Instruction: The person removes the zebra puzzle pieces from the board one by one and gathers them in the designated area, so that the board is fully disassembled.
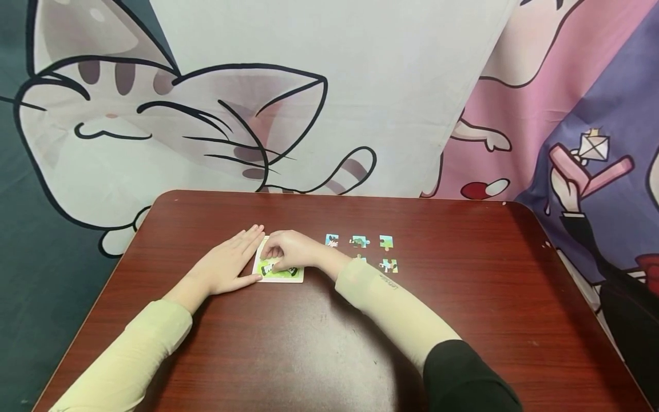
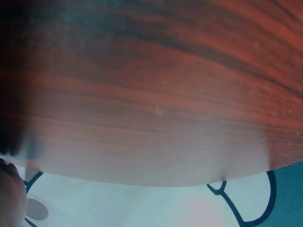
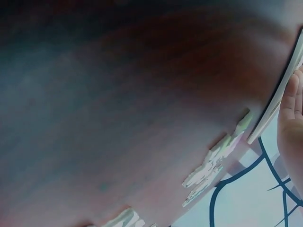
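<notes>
A small white-bordered puzzle board with a green picture lies on the table. My left hand is spread along its left side, fingers straight, with the thumb at the lower left corner. Over the board my right hand bends its fingers down onto the picture and covers much of it. Whether a piece sits between those fingertips is hidden. In the right wrist view, the curled fingers are at the board's edge. Loose jigsaw pieces lie to the right, including a green-and-blue one and a patterned one.
The brown wooden table has rounded far corners. Behind it hangs a cloth with a cartoon cat. More loose pieces lie beyond the right forearm, which partly hides one.
</notes>
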A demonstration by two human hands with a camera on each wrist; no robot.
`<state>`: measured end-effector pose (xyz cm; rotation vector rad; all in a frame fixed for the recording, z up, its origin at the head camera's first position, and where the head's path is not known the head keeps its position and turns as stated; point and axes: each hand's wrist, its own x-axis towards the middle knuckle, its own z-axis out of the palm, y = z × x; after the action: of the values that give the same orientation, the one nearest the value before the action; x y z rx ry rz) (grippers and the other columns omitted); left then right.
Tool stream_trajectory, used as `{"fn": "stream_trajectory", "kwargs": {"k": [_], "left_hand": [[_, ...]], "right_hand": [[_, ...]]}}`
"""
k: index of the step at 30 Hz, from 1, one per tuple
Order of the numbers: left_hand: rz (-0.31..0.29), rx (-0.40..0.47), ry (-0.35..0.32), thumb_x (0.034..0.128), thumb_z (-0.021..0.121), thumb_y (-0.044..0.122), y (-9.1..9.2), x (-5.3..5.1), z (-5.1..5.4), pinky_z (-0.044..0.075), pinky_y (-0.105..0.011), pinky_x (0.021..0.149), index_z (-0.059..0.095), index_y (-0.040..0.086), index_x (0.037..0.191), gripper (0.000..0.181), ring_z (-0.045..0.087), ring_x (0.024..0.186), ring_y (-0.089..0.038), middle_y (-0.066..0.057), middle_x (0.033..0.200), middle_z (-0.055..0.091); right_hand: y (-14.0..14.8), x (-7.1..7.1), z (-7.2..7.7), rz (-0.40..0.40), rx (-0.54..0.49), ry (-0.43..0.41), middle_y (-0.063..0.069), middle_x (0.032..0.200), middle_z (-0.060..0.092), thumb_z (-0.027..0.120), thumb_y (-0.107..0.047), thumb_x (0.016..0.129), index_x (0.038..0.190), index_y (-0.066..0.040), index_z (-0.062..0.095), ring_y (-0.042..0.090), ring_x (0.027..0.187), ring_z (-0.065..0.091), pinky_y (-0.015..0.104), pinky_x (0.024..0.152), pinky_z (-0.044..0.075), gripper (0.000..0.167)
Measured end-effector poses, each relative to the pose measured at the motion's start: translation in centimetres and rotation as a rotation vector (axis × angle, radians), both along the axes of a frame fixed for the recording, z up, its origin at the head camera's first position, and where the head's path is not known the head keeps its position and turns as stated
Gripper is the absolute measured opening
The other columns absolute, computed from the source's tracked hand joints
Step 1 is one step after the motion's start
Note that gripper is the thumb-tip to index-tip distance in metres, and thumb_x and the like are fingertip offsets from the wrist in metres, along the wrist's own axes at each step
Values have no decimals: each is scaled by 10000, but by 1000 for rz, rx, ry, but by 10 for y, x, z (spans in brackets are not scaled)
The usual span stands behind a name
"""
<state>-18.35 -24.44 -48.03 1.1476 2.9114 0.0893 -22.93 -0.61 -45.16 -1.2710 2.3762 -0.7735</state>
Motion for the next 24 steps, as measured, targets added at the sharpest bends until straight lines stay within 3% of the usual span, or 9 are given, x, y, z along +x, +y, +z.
{"fn": "stream_trajectory", "kwargs": {"k": [13,24], "left_hand": [[-22,2,6,985,655,540,1,1,4,282,-533,1330,290,-80,1634,969,257,1633,-388,-248,1744,245],[-23,-3,10,981,658,548,1,1,7,289,-525,1326,296,-73,1635,972,264,1632,-380,-240,1743,255]], "right_hand": [[-6,0,4,84,51,19,57,1205,710,839,-54,878,1226,-87,764,145,1068,666,119,917,491,358],[-7,1,5,96,73,21,53,1215,699,836,-61,898,1234,-94,757,143,1090,653,132,948,491,346]]}}
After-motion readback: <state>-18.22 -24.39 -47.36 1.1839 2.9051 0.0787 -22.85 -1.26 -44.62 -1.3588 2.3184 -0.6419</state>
